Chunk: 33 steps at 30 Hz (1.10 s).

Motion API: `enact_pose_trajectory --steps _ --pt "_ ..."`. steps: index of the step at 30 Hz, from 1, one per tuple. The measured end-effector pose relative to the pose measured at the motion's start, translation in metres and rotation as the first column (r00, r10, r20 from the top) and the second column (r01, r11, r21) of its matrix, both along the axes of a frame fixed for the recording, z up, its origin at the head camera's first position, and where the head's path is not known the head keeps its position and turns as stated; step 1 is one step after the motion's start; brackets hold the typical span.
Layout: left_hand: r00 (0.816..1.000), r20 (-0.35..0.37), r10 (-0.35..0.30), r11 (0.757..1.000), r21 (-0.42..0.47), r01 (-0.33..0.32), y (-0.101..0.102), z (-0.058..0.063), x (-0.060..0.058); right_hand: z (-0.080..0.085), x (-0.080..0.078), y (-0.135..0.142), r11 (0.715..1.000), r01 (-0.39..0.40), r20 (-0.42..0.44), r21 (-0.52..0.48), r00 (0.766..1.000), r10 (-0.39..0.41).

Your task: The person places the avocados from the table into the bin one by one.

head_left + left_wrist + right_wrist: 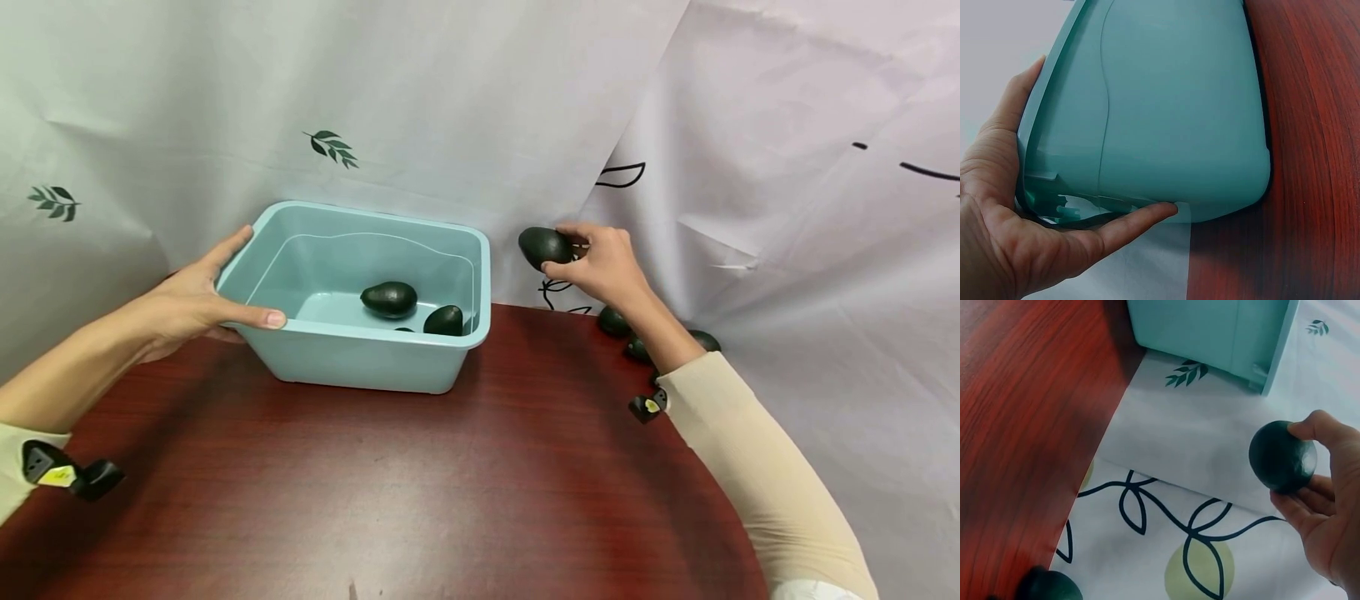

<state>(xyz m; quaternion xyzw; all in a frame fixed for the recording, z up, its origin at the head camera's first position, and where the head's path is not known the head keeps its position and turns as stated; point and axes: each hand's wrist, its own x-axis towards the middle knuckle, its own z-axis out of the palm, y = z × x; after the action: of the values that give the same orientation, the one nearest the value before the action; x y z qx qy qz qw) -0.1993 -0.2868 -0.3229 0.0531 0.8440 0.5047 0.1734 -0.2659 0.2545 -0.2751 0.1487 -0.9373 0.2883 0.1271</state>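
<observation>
A light blue plastic basin [375, 358] stands on the table. My left hand [198, 292] holds its left end, the thumb along the front rim and a finger reaching along the left rim; the left wrist view shows this hand [1041, 237] at the corner. Inside the basin lie a dark green avocado [390, 298], a second avocado [444, 321] by the front wall, and a dark sliver of something mostly hidden. Right of the basin and above table level, my right hand [603, 262] pinches another avocado [545, 247] between thumb and fingers, apart from the basin [1191, 337].
Several more avocados lie at the table's right edge, partly behind my right forearm, including one avocado [613, 322]. The reddish-brown wooden table [420, 483] curves off at the right. A pale curtain [450, 108] with leaf prints hangs close behind the basin.
</observation>
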Motion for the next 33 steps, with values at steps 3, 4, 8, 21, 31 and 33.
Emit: enact_pose_trajectory --steps 3,4,8,21,31,33 --pt "1.0 -0.001 0.0 1.0 0.001 0.0 0.0 0.0 0.0 0.0 -0.002 -0.004 1.0 -0.008 0.017 -0.022 1.0 0.008" --pt "1.0 -0.001 0.0 1.0 0.002 0.0 0.0 0.0 0.0 0.0 -0.002 -0.006 1.0 -0.01 0.018 -0.023 1.0 0.01" --pt "1.0 -0.002 0.003 1.0 0.003 -0.003 -0.001 0.0 0.0 0.0 -0.003 -0.012 0.999 -0.019 0.013 -0.029 1.0 0.019" --pt "1.0 -0.003 0.007 1.0 -0.001 -0.007 -0.001 0.0 0.001 0.006 -0.005 -0.026 0.997 -0.058 -0.014 -0.059 0.998 0.057" --pt "1.0 -0.001 0.001 1.0 -0.001 -0.001 -0.001 0.001 0.0 0.011 -0.009 -0.038 0.993 -0.107 -0.051 -0.058 0.993 0.104" --pt "1.0 0.0 -0.001 1.0 0.0 0.001 -0.001 0.001 0.0 0.012 -0.009 -0.041 0.991 -0.117 -0.057 -0.061 0.992 0.113"
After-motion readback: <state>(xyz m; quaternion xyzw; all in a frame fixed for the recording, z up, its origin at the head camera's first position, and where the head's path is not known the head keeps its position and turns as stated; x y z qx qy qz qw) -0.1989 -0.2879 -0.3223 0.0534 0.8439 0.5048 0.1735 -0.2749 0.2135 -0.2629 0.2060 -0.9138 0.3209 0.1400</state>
